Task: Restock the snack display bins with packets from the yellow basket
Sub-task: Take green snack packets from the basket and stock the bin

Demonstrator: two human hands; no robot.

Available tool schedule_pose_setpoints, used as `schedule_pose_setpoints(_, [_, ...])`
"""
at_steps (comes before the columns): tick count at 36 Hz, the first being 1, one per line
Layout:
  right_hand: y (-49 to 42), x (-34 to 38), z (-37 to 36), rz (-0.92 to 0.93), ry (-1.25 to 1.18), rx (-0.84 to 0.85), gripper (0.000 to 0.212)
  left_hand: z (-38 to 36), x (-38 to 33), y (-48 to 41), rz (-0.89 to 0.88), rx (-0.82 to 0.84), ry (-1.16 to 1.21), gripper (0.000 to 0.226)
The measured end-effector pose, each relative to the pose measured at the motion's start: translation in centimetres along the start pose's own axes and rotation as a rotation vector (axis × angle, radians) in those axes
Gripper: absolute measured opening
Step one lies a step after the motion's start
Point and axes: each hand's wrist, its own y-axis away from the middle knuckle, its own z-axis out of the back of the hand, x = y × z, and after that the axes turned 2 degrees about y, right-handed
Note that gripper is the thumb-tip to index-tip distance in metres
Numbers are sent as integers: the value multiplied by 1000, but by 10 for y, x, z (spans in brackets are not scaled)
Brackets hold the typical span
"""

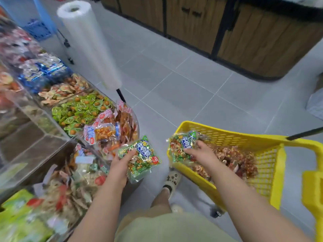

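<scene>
My left hand (120, 165) grips a green-and-gold snack packet (141, 158) beside the front edge of the display bins (57, 137) on the left. My right hand (201, 152) holds a second packet of the same kind (181, 145) over the near-left corner of the yellow basket (244, 137). Inside the basket lie several reddish-brown packets (236, 159). The bins hold green, orange and mixed snack packets in clear compartments.
A tall roll of clear plastic bags (89, 44) on a black stand rises beside the bins. Wooden-fronted cabinets (244, 32) line the far side of the grey tiled floor. My foot in a pale clog (172, 180) stands between bins and basket.
</scene>
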Motion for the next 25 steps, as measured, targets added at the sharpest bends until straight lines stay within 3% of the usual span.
schedule_pose_setpoints(5, [19, 12, -58, 42, 80, 115, 83, 74, 18, 44, 10, -197, 84, 117])
schedule_pose_setpoints(12, [46, 34, -151, 138, 259, 336, 65, 172, 37, 95, -70, -351, 264, 146])
schedule_pose_setpoints(25, [127, 72, -369, 391, 524, 560, 81, 368, 36, 148, -156, -591, 323, 145])
